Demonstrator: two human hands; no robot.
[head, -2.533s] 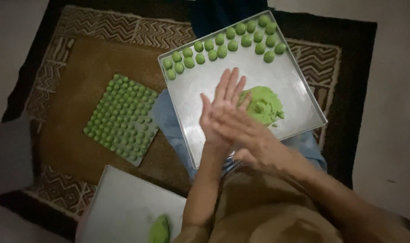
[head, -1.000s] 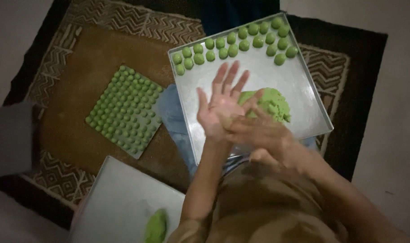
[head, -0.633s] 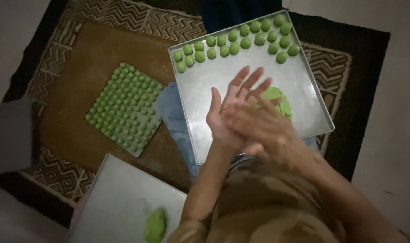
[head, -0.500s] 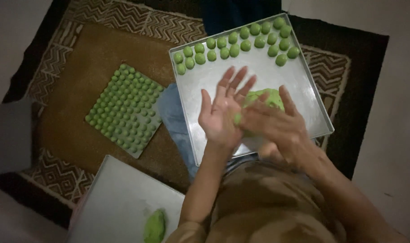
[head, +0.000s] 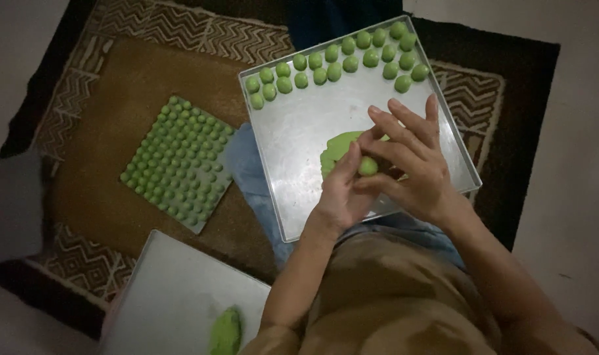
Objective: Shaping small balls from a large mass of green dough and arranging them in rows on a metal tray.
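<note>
Home floor setting, person sitting on a patterned rug (head: 201, 39), metal baking tray (head: 299, 131) resting above it, green dough balls (head: 339, 56) lining the tray.

Head view, steeply down, close

rug (head: 148, 197): brown centre, zigzag border, dark edge
grid of small green balls (head: 178, 164): lying on the rug, left of the metal tray
second tray (head: 174, 302): pale, lower left, holding a green lump (head: 226, 332)
floor (head: 575, 164): pale, right of the rug
</note>
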